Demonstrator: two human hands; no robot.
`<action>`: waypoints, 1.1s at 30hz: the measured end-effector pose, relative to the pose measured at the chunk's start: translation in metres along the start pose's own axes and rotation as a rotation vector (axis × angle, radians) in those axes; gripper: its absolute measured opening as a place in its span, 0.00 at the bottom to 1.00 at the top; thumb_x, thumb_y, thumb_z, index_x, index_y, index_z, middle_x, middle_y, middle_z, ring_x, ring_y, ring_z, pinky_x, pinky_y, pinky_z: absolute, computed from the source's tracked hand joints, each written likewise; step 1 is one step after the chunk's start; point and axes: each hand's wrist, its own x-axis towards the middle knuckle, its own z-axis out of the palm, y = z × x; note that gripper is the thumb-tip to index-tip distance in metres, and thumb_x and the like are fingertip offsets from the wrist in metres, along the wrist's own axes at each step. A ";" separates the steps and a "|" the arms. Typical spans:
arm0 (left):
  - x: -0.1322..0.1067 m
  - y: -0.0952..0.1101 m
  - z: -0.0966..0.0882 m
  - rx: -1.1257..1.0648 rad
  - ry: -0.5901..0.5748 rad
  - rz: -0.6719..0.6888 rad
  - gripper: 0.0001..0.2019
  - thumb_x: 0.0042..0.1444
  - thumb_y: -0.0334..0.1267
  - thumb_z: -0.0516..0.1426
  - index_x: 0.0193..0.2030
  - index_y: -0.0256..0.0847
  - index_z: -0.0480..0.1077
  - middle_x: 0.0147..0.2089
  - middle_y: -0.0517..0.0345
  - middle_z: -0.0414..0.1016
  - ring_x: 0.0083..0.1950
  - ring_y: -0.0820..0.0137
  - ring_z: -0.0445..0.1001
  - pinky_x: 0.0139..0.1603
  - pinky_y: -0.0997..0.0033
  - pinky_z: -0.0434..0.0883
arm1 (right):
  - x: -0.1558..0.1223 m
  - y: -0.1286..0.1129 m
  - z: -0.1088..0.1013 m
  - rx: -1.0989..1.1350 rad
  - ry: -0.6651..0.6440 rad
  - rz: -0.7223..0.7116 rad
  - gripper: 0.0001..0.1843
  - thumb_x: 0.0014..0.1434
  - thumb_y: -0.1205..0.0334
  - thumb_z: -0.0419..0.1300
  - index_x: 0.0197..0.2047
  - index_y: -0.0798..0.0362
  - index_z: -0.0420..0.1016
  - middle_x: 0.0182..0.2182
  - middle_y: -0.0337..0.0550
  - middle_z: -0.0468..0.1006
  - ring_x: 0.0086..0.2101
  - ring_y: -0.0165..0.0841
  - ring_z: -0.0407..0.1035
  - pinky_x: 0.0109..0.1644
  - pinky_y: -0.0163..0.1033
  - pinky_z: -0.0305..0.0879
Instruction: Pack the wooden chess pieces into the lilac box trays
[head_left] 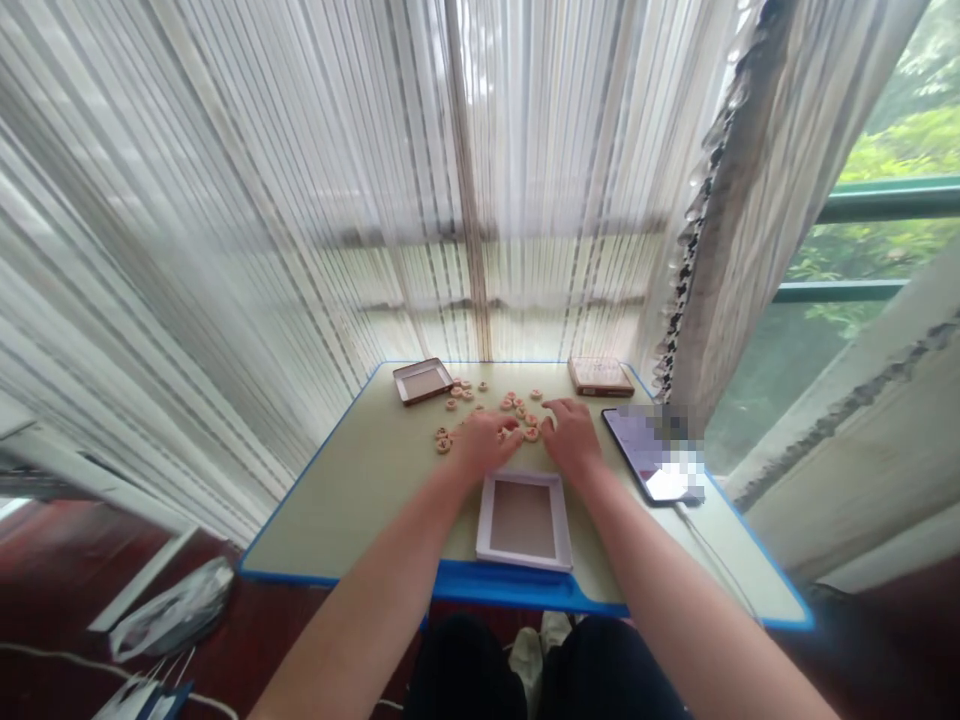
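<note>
Several small round wooden discs with dark markings, like Chinese chess pieces [531,434], lie scattered over the pale tabletop [352,480]. Among them is my left hand [484,440], low over the table, its thumb and fingers apart; a disc shows close to the fingertips, and other discs are partly hidden by the hand. My right hand [571,432] is just right of the pieces, fingers spread and slightly bent, holding nothing visible. Between my forearms, at the near edge, sits a shallow white-rimmed open box [484,525] with a brown bottom.
A second shallow open box [424,382] stands at the back left, and a flat closed box [600,376] at the back right. On the right lies a tablet [634,455] with a white cable [712,555]. Sheer curtains [405,200] hang behind the blue-edged table.
</note>
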 end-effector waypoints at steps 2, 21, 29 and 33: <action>-0.007 0.010 -0.002 0.018 -0.091 0.097 0.12 0.50 0.47 0.57 0.37 0.45 0.75 0.36 0.55 0.75 0.42 0.66 0.72 0.51 0.67 0.66 | 0.002 0.006 -0.001 -0.008 -0.067 0.033 0.15 0.53 0.68 0.51 0.40 0.56 0.77 0.39 0.51 0.76 0.42 0.40 0.65 0.53 0.42 0.57; -0.005 -0.006 -0.003 -0.056 -0.205 0.116 0.12 0.52 0.45 0.56 0.29 0.39 0.76 0.29 0.58 0.73 0.30 0.75 0.67 0.34 0.75 0.63 | 0.014 0.031 -0.011 -0.048 -0.219 0.131 0.17 0.53 0.66 0.52 0.44 0.51 0.77 0.40 0.46 0.78 0.42 0.36 0.69 0.50 0.38 0.58; 0.003 -0.049 0.002 0.162 0.230 -0.201 0.13 0.52 0.42 0.55 0.38 0.37 0.74 0.39 0.51 0.74 0.41 0.66 0.70 0.47 0.67 0.66 | 0.010 0.024 -0.004 -0.041 -0.269 0.026 0.17 0.57 0.60 0.52 0.45 0.50 0.77 0.44 0.45 0.77 0.46 0.36 0.67 0.53 0.38 0.56; 0.001 -0.059 0.002 0.165 0.160 -0.213 0.12 0.51 0.44 0.55 0.33 0.39 0.75 0.37 0.52 0.75 0.41 0.65 0.70 0.48 0.65 0.67 | 0.011 0.026 -0.005 -0.051 -0.324 0.029 0.15 0.56 0.58 0.54 0.43 0.50 0.78 0.43 0.45 0.78 0.45 0.37 0.68 0.52 0.38 0.58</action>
